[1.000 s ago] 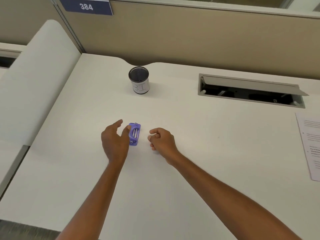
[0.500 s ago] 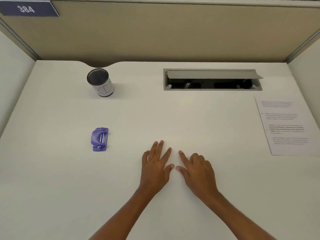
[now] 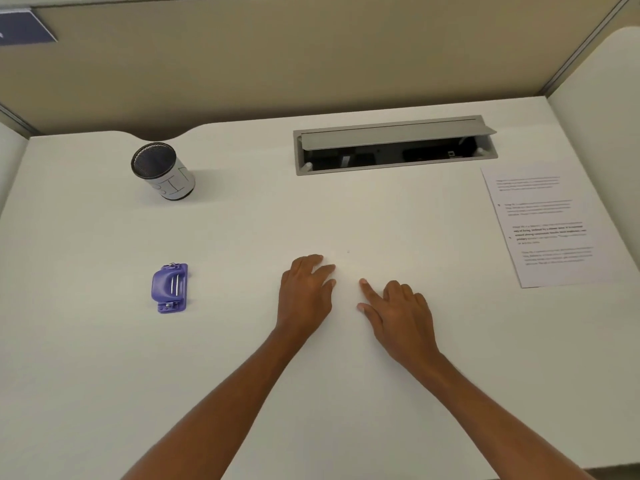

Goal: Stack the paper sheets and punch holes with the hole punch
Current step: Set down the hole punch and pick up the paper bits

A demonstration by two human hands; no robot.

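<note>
A small purple hole punch (image 3: 170, 287) lies on the white desk (image 3: 242, 220) at the left, with nothing touching it. Printed paper sheets (image 3: 547, 226) lie flat at the desk's right edge. My left hand (image 3: 306, 292) rests palm down in the middle of the desk, fingers loosely together, holding nothing. Beside it, my right hand (image 3: 394, 311) also lies palm down, index finger and thumb stretched out, empty. Both hands are well to the right of the punch and left of the paper.
A mesh-topped cylindrical cup with a white label (image 3: 162, 171) stands at the back left. An open grey cable hatch (image 3: 394, 145) is set into the desk at the back. Beige partition walls (image 3: 311, 57) enclose the desk.
My left hand let go of the hole punch and both hands moved right to the middle of the desk. The view swung right, bringing the paper fully into sight.
</note>
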